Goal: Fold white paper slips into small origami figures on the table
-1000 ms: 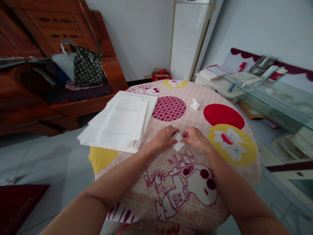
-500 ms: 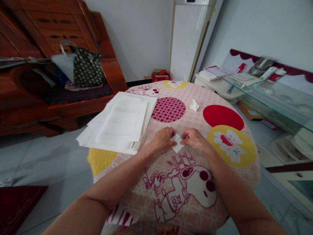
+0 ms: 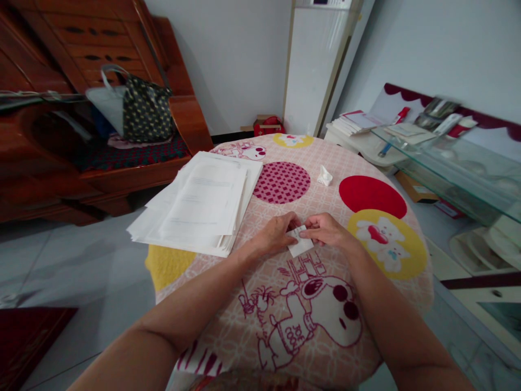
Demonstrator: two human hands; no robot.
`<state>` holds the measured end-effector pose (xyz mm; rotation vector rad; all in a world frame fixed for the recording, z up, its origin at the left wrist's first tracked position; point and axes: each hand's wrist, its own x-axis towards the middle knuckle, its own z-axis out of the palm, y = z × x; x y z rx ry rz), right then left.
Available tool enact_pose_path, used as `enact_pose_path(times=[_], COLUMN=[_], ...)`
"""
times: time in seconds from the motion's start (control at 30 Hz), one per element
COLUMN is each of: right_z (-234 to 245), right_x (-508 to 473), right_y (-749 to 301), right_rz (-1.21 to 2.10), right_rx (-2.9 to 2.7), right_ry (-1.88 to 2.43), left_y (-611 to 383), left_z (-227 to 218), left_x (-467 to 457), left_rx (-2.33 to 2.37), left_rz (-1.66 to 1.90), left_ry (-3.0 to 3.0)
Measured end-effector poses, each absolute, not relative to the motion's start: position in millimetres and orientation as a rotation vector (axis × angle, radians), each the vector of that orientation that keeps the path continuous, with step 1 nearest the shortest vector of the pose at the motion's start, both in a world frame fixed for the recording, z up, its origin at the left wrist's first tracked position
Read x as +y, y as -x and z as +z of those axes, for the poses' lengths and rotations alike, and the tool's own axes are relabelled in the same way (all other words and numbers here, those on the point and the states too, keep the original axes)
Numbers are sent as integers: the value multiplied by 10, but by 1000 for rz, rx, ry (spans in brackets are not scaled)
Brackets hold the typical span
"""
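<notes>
A small folded piece of white paper [image 3: 302, 248] with faint print is held just over the tablecloth, between my two hands. My left hand [image 3: 279, 232] grips its left side, thumb on top and fingers curled behind. On the right side, my right hand [image 3: 324, 229] pinches it with thumb and bent fingers. The fingertips of both hands nearly meet at the paper's far edge. Farther back on the table stands a small folded white paper shape [image 3: 324, 176], touched by neither hand. To the left lies a thick stack of printed white sheets [image 3: 205, 198], slightly fanned.
The round table wears a pink patterned tablecloth [image 3: 228, 331] with cartoon figures. A wooden bench [image 3: 179, 122] with a dotted bag [image 3: 147, 108] stands at left. On the right is a glass-topped cabinet [image 3: 451, 163] holding papers and a cup. A tall white appliance [image 3: 313, 65] rises behind.
The small paper has turned, and its near edge now lies more level. Both hands have shifted slightly, with the right fingers reaching further over the paper. The stack and standing paper shape stay put.
</notes>
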<state>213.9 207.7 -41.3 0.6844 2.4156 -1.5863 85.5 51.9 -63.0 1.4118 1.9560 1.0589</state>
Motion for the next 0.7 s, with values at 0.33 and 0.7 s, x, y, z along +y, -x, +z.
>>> enact_pose_path(times=[0.33, 0.7], right_z=[-437, -400], right_x=[1983, 1958], right_y=[-2113, -2126], right_rz=[-2043, -2057], right_rx=[2478, 2436], right_ry=[-645, -531], left_y=[-736, -769], left_z=[-613, -550], left_x=[505, 480], left_rx=[1741, 1667], left_rz=[1398, 1451], left_ry=[-1118, -1048])
